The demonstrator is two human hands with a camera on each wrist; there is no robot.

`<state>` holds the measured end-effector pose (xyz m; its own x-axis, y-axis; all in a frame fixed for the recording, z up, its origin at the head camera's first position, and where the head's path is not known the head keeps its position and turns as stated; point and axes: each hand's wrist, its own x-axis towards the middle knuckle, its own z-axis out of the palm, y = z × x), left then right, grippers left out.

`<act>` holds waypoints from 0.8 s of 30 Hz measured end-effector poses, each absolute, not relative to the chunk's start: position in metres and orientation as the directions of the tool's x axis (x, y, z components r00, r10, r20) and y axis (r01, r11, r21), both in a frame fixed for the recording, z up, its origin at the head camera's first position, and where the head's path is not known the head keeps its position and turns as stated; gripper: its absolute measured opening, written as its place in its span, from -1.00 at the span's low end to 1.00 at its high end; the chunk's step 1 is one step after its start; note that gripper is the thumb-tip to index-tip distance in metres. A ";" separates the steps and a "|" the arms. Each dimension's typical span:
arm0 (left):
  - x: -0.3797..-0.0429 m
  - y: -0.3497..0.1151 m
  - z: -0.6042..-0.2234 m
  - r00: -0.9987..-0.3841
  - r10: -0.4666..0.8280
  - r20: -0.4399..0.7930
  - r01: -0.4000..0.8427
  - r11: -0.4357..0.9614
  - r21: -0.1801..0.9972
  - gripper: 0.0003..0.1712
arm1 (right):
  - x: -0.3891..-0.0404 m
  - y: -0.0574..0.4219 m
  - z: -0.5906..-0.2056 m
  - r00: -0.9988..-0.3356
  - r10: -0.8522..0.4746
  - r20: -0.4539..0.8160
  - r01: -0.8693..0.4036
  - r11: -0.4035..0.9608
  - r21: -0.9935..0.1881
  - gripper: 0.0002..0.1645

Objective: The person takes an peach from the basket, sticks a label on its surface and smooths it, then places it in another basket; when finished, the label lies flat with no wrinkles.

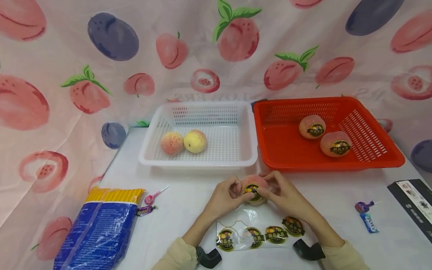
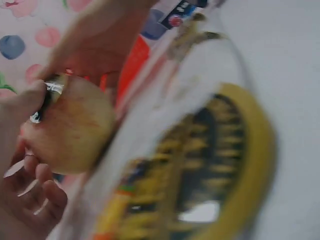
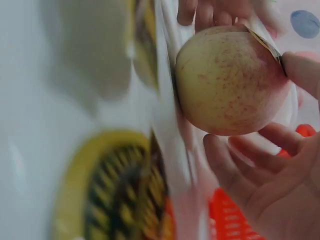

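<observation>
Both hands hold a pink-and-yellow peach (image 1: 259, 183) low over the table, in front of the baskets. My left hand (image 1: 222, 197) is at its left side, with the thumb pressing a black-and-gold sticker (image 1: 251, 191) on the peach. From the other side, my right hand (image 1: 287, 193) has its thumb on the sticker's right edge and its fingers around the fruit. One edge of the sticker stands slightly off the skin in the right wrist view. Below the hands lies a clear strip (image 1: 239, 245) bearing several such stickers, blurred and close in the left wrist view.
A white basket (image 1: 199, 163) holds two plain peaches (image 1: 183, 142). Beside it, a red basket (image 1: 330, 165) has two stickered peaches (image 1: 325, 137). A blue-and-yellow bag (image 1: 101, 225) and sweets (image 1: 148, 204) lie left; more sweets (image 1: 368, 217) and a black box (image 1: 413, 206) lie right.
</observation>
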<state>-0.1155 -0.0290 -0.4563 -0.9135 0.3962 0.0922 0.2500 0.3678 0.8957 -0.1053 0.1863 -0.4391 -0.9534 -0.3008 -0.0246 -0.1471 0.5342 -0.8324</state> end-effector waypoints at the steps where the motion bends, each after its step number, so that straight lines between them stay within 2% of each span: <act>1: -0.115 -0.028 -0.454 -0.915 0.392 0.096 0.239 0.334 0.912 -0.56 | -0.106 0.186 -0.440 -0.951 -0.308 -0.032 -0.138 0.514 -0.847 -0.59; 4: -0.113 -0.029 -0.447 -0.908 0.408 0.091 0.203 0.239 0.949 -0.42 | -0.106 0.183 -0.440 -0.942 -0.333 -0.048 -0.131 0.494 -0.860 -0.52; 7: -0.110 -0.030 -0.439 -0.898 0.431 0.092 0.204 0.222 0.954 -0.32 | -0.104 0.179 -0.442 -0.933 -0.358 -0.035 -0.161 0.501 -0.850 -0.49; 11: -0.111 -0.027 -0.452 -0.892 0.428 0.146 0.285 0.281 0.916 -0.39 | -0.102 0.176 -0.442 -0.921 -0.390 -0.004 -0.189 0.456 -0.870 -0.55; 15: -0.115 -0.028 -0.467 -0.876 0.454 0.160 0.309 0.275 0.910 -0.39 | -0.100 0.173 -0.441 -0.923 -0.384 0.014 -0.199 0.445 -0.873 -0.65; 22: -0.114 -0.030 -0.465 -0.865 0.489 0.115 0.280 0.280 0.918 -0.45 | -0.098 0.168 -0.441 -0.934 -0.349 0.076 -0.240 0.456 -0.857 -0.74; 24: -0.112 -0.029 -0.460 -0.860 0.490 0.139 0.304 0.274 0.913 -0.47 | -0.098 0.166 -0.442 -0.938 -0.338 0.077 -0.232 0.447 -0.864 -0.74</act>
